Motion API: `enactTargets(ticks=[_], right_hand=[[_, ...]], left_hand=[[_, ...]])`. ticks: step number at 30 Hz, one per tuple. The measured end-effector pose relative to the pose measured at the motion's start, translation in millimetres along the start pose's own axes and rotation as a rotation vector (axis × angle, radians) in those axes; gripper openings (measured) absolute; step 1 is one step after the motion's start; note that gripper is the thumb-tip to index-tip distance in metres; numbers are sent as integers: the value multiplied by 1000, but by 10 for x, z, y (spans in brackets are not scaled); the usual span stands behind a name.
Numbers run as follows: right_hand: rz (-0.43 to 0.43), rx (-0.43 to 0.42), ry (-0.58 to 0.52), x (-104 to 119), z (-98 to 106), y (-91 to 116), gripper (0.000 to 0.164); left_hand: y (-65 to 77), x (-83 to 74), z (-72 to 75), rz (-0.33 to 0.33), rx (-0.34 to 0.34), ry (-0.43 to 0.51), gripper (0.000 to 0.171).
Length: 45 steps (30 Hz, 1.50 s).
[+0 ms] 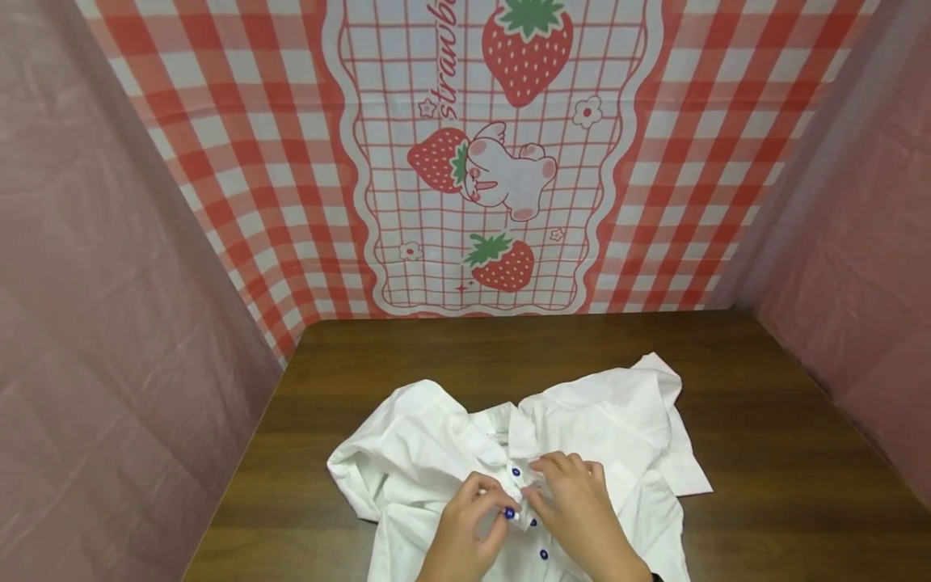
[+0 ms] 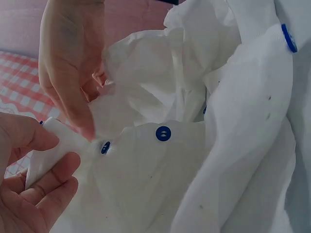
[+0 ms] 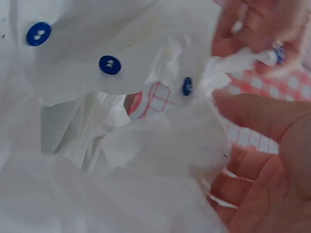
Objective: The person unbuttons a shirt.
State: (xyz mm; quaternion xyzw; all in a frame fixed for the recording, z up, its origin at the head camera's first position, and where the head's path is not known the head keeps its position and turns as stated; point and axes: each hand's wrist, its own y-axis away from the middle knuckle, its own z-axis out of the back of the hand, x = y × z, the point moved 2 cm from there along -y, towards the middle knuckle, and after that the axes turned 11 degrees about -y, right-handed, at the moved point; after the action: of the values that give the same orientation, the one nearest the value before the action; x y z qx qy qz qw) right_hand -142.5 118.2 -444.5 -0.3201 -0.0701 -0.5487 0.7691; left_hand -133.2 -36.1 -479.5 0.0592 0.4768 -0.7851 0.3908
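Fine work at lower center

A white shirt (image 1: 414, 436) lies spread on a brown desk (image 1: 771, 420) at lower center of the frame, its collar (image 1: 522, 436) toward the far edge. The left hand (image 1: 465, 529) pinches the shirt's front edge (image 2: 68, 138) between thumb and bent fingers, a blue button (image 1: 509, 512) at its fingertips. The right hand (image 1: 578, 509), just beside it, touches the cloth with lightly bent fingers, thumb standing apart, no pinch visible. By its look the shirt is light and limp, likely to sag where unsupported; the blue button is probably hard and slick, best taken by its rim with the front edge steadied alongside. Wood shows on both sides, the wider room at right, with a strip below the checked backdrop (image 1: 276, 121). The shirt runs past the bottom of the frame; the desk's near edge is not shown.
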Motion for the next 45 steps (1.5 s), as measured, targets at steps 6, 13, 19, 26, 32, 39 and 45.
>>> enactTargets(ticks=[6,13,19,26,32,39,45], right_hand=[[93,44,155,38,-104,-29,32],[178,-17,129,29,-118,-76,22],[267,-79,92,14,-105,-114,20],[273,-108,74,7,-48,-163,19],[364,-243,39,0,6,-212,18],[401,-316,-34,22,77,-234,13],[404,-337,-80,44,127,-236,7]], left_hand=[[18,5,2,-71,-53,6,28],[17,-4,36,-39,-44,16,28],[-14,-24,69,-57,-25,36,27],[-54,-60,107,-2,-40,28,38],[-220,-68,214,50,-273,-52,41],[-463,-64,234,146,-205,-211,23],[-498,-34,130,229,36,-189,21]])
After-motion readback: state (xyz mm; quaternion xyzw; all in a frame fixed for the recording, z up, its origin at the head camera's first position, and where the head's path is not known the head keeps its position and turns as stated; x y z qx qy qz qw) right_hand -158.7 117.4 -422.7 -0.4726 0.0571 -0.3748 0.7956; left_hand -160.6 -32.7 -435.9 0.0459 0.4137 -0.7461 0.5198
